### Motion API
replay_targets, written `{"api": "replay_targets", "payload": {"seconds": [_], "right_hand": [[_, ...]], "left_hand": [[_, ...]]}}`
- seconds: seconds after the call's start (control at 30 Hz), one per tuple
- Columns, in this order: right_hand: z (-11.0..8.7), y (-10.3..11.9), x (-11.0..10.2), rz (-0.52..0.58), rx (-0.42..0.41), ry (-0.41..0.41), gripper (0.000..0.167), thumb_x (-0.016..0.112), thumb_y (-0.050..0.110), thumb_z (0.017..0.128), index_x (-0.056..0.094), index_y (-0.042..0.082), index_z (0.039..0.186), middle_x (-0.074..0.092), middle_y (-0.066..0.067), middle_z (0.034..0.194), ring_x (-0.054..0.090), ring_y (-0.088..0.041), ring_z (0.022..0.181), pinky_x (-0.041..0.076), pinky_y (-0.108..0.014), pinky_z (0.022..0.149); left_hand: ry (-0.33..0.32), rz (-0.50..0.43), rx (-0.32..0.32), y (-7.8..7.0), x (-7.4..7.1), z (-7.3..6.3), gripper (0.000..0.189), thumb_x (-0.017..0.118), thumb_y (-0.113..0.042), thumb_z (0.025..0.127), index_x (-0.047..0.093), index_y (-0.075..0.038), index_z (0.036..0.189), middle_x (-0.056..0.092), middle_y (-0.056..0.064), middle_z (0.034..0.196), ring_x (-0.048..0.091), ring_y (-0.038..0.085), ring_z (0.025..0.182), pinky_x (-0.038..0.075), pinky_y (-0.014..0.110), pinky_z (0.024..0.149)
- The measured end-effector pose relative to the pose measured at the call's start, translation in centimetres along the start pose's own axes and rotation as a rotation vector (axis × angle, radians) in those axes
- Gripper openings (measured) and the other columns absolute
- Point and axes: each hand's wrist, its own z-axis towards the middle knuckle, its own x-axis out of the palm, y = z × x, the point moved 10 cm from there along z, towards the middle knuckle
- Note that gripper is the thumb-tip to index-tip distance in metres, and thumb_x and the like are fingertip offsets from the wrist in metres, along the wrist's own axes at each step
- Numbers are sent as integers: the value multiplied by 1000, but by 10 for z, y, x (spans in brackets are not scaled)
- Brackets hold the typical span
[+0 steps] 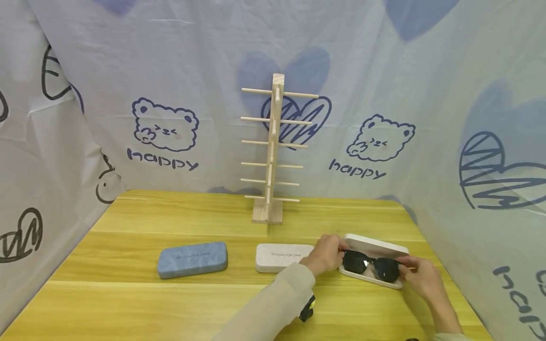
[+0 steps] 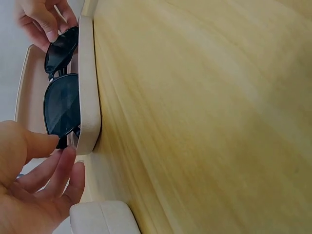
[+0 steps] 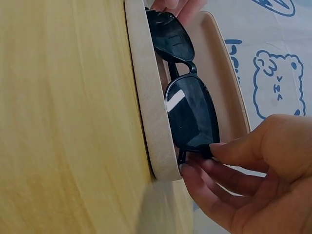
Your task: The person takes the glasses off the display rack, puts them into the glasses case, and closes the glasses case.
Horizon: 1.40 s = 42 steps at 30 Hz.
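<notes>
Black sunglasses (image 1: 371,266) sit at the mouth of an open white glasses case (image 1: 375,243), on the right part of the table. My left hand (image 1: 327,255) pinches their left end between thumb and fingers, as the left wrist view shows up close. At the other end, my right hand (image 1: 420,274) pinches the frame by its hinge, thumb on the front and fingers behind. Both dark lenses (image 3: 192,114) face outward from the case, and the lid stands raised behind them. Part of the case's inside is hidden by the sunglasses.
A closed white glasses case (image 1: 279,257) lies just left of my left hand, and a closed blue case (image 1: 193,260) lies farther left. Behind them stands a wooden rack (image 1: 273,151) with several thin pegs. Printed cloth (image 1: 213,71) hangs around the table.
</notes>
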Motion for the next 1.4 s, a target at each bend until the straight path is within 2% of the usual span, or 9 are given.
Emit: {"api": "replay_targets", "payload": {"seconds": [0.23, 0.43, 0.67, 0.73, 0.87, 1.0, 1.13, 1.23, 1.4], "right_hand": [[1, 3, -1, -52, -31, -23, 26, 68, 8, 95, 70, -9, 114, 75, -27, 111, 75, -41, 96, 54, -30, 70], [2, 2, -1, -72, -22, -25, 25, 69, 12, 94, 73, -8, 110, 77, -25, 104, 75, -41, 93, 56, -36, 70], [2, 1, 1, -94, -3, -5, 31, 69, 15, 93, 72, -10, 111, 75, -29, 106, 71, -47, 98, 59, -45, 74], [3, 0, 1, -90, 4, 13, 34, 69, 16, 94, 70, -11, 114, 74, -30, 109, 70, -47, 98, 59, -46, 75], [4, -4, -4, -63, 30, 52, 39, 64, 19, 98, 68, -14, 118, 73, -32, 110, 74, -40, 90, 60, -44, 75], [5, -10, -17, 54, 94, 46, 50, 54, 27, 106, 63, -21, 120, 73, -33, 104, 76, -27, 76, 64, -35, 69], [8, -9, -24, 157, 127, 57, 69, 41, 39, 111, 47, -26, 134, 71, -38, 106, 78, -27, 74, 65, -34, 67], [12, -5, -20, 133, 124, 110, 77, 34, 48, 111, 39, -23, 142, 72, -36, 107, 79, -28, 75, 66, -37, 71], [15, -3, -8, 130, 124, 187, 81, 35, 50, 110, 37, -23, 144, 72, -37, 107, 79, -34, 84, 65, -43, 81]], "left_hand": [[10, 25, -15, 1, 3, 0, 27, 70, 1, 92, 81, -13, 112, 79, -1, 99, 66, 6, 88, 54, 17, 78], [6, 46, 4, 1, 3, -1, 30, 68, 3, 89, 81, -12, 112, 78, -1, 96, 61, 7, 81, 50, 16, 70], [41, 9, -51, 13, -2, -4, 40, 67, 3, 90, 78, -16, 122, 75, 2, 127, 68, 16, 122, 58, 27, 100], [45, -31, -77, 17, -4, -5, 39, 67, 4, 89, 77, -13, 123, 74, 5, 128, 68, 20, 123, 58, 31, 102], [6, -59, -90, 17, -15, -2, 29, 63, -3, 98, 74, -7, 125, 75, 8, 124, 72, 16, 104, 60, 25, 86], [-22, -95, -105, 14, -20, 2, 33, 55, -21, 107, 66, -7, 136, 76, 8, 119, 71, 11, 90, 58, 23, 72], [2, -136, -133, 10, -16, 5, 40, 48, -34, 110, 60, -16, 144, 72, 6, 129, 71, 16, 110, 61, 31, 88], [27, -141, -152, 7, -11, 7, 40, 46, -39, 111, 60, -22, 144, 68, 2, 137, 66, 19, 124, 57, 38, 102], [53, -99, -167, 1, -5, 9, 37, 46, -39, 110, 63, -26, 141, 66, -5, 141, 62, 20, 132, 54, 40, 108]]}}
